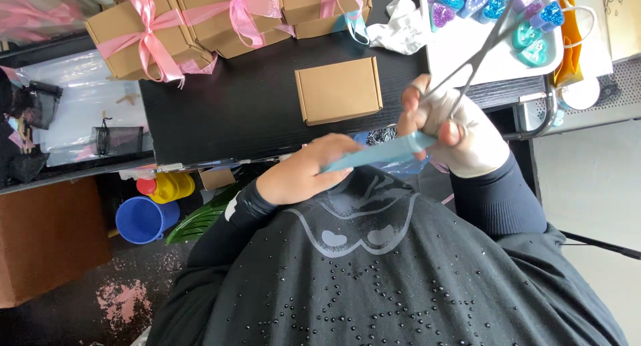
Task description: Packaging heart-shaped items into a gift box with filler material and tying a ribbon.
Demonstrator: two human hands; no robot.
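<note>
Black tabletop (254,112) holds three bowed boxes (143,35), one plain box (338,90); left hand (304,172) grips blue ribbon (380,152), right hand (451,129) grasps scissors (477,55).

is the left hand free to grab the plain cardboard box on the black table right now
Probably not at once. The left hand is pinching the blue ribbon that the right hand also holds, with scissors. The plain box lies unobstructed on the black table just beyond.

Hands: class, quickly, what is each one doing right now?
Left hand: closed on one end of the blue ribbon.
Right hand: holds scissors and the ribbon's other end.
</note>
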